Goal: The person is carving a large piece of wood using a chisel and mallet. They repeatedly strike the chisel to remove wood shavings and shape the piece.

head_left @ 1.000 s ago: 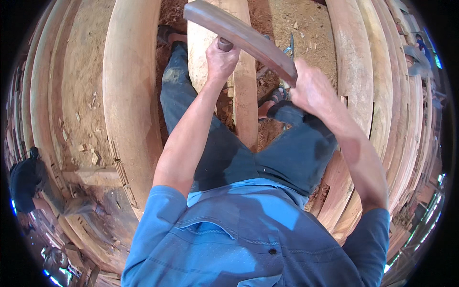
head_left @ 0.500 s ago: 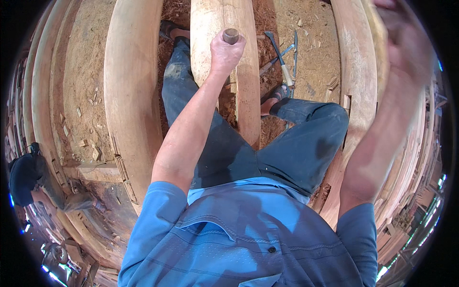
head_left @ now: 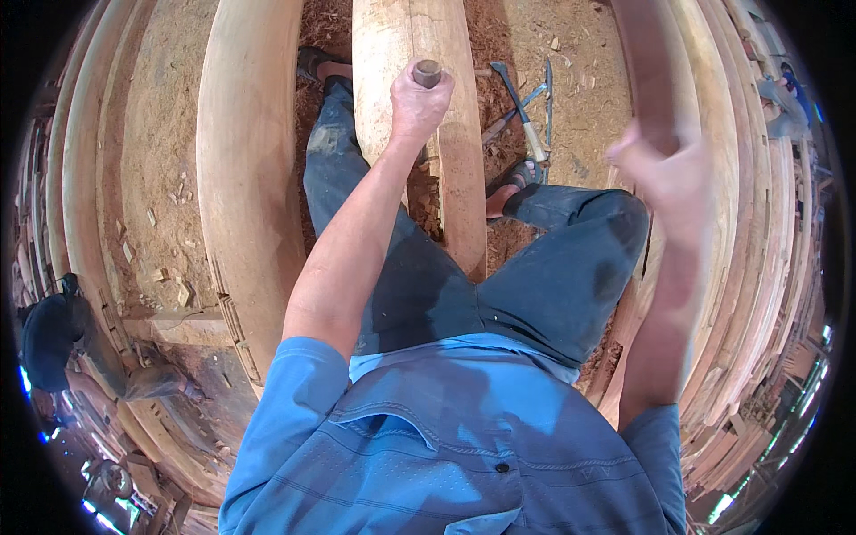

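My left hand point(head_left: 421, 105) is closed round an upright chisel, whose round wooden butt point(head_left: 427, 73) sticks out above the fist. Its blade is hidden beneath the hand, over the pale timber point(head_left: 412, 27) between my legs. A cut slot point(head_left: 428, 192) shows in that timber just on my side of the fist. My right hand point(head_left: 669, 178), blurred by motion, is raised at the right and wrapped round a dark brown wooden mallet point(head_left: 649, 62). The mallet runs up past the top of the view, so its far end is out of sight.
Several hand tools, one a long tool with a pale handle point(head_left: 533, 141), lie on the chip-strewn ground by my right foot. Thick rounded timbers stand left point(head_left: 250, 134) and right point(head_left: 713, 107). Other people are at the far left point(head_left: 52, 339) and far right point(head_left: 786, 100).
My right hand has swung inward from the upper right, bringing the mallet into view. My left hand and the chisel have stayed nearly in place.
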`<control>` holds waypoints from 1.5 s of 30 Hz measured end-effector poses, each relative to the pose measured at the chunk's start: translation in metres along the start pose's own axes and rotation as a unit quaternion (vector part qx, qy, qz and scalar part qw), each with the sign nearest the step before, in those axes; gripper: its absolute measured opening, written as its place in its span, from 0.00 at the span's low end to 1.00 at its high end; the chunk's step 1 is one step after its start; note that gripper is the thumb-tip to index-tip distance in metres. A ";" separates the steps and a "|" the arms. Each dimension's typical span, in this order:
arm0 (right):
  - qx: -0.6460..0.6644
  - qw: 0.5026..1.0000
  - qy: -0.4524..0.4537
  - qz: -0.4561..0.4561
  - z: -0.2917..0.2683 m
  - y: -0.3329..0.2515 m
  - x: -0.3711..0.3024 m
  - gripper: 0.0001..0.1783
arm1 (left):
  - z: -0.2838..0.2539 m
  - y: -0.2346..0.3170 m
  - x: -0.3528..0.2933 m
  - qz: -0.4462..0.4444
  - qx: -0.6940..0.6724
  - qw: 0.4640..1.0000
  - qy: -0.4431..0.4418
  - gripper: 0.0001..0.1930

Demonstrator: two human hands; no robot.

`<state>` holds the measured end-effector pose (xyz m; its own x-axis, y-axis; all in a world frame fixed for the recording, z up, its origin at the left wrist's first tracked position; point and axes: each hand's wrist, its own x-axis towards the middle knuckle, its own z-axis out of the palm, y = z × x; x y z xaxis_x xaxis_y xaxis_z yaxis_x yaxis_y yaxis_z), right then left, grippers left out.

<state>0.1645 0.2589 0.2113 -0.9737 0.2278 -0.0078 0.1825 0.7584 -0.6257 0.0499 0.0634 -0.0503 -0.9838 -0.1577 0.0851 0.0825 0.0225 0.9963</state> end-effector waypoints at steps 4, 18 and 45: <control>0.167 0.974 0.085 -0.129 -0.041 -0.024 0.053 0.16 | 0.000 -0.005 0.000 0.004 0.023 1.000 -0.010 0.08; -0.095 0.963 -0.207 0.146 0.069 0.070 -0.031 0.33 | -0.007 0.009 -0.023 0.019 0.015 0.999 0.029 0.08; 0.178 0.905 -0.218 0.320 0.094 0.105 -0.095 0.25 | -0.075 0.042 -0.099 -0.066 -0.109 0.984 0.121 0.12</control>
<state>0.2633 0.2600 0.0729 -0.6596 0.2295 -0.7157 0.7480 0.2936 -0.5952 0.1625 0.0054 -0.0157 -0.9236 -0.3764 -0.0722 0.0140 -0.2215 0.9751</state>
